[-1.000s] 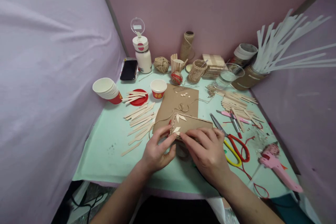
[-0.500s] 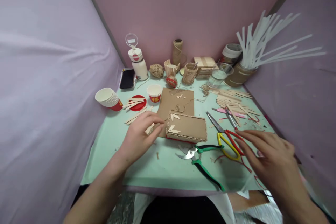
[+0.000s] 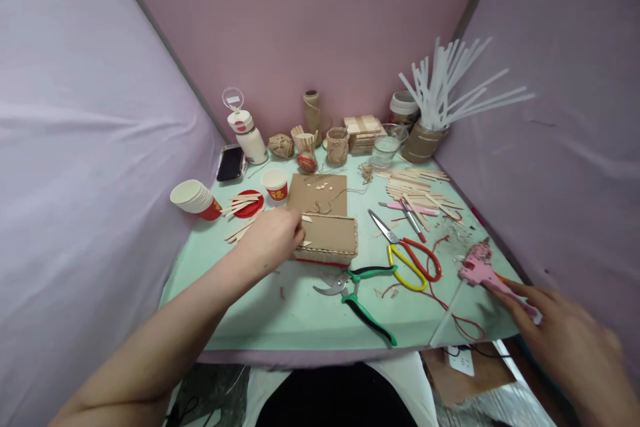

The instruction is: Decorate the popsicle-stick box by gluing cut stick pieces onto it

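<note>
My left hand lies on the left end of a small cardboard box trimmed with twine and pale wooden petals, fingers curled against its edge. The box sits on the mint-green table, in front of a flat brown cardboard sheet. My right hand is low at the right, blurred, its fingers stretched out to the handle end of a pink glue gun that lies on the table's right corner. Only the fingertips touch the handle.
Green pruning shears and red-and-yellow scissors lie between my hands. Wooden sticks are heaped at right, more by a red lid. Paper cups, a phone, a bottle, twine and a jar of white strips line the back.
My right hand left the box and swept right and down to the glue gun's handle. My left hand stayed at the box's left end. The shears came into view; the camera tilted back.
</note>
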Motion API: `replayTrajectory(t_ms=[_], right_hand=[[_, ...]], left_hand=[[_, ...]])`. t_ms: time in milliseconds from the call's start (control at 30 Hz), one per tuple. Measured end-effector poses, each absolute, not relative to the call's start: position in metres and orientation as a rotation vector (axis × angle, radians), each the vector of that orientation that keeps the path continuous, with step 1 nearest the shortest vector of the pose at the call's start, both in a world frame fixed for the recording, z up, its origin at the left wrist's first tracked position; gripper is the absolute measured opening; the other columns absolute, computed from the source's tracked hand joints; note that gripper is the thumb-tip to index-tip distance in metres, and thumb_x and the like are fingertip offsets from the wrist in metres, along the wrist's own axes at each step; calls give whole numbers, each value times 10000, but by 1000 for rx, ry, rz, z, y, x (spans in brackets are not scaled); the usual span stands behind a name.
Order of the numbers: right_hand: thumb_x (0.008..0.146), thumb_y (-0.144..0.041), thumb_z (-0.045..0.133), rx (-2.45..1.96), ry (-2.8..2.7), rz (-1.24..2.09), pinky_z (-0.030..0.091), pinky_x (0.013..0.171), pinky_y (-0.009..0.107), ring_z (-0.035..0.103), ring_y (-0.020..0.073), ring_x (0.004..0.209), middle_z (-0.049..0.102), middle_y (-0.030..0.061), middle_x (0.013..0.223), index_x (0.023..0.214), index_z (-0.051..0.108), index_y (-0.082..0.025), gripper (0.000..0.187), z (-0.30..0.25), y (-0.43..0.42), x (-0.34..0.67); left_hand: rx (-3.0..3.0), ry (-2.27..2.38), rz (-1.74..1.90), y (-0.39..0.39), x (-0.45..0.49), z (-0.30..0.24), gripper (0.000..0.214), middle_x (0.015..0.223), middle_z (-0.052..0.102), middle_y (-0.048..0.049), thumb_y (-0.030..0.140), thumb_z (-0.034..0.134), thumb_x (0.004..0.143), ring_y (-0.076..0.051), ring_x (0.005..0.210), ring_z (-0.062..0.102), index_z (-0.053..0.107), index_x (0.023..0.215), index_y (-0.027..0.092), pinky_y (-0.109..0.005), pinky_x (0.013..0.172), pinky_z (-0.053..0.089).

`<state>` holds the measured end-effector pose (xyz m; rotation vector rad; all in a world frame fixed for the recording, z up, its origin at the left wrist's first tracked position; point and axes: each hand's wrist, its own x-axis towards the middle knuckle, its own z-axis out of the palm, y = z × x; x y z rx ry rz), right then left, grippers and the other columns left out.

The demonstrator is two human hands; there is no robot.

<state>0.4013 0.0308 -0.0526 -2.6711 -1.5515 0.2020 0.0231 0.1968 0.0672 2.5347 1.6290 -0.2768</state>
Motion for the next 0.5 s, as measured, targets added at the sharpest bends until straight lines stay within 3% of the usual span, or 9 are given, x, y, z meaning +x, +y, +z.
replayTrajectory(t_ms=[233,500], right_hand=[[884,-588,244,-2592,-1695,-41,500,798,516,602,417,1000,627,190,1194,1183,640,-173,647,-97,33,425],[959,-399,384,-2246,-2056,-152,506,812,458,656,388,934,660,239,1045,1159,592,-124,399,-97,38,433]], left_hand=[[2552,1708,-428,192,39,77,241,819,707,-126,200,455,853,-235,763,648,676,788,128,-310,639,402],[2537,1683,-419,195,42,79,225,779,717,-141,145,486,786,-240,728,653,707,755,122,-305,626,432]])
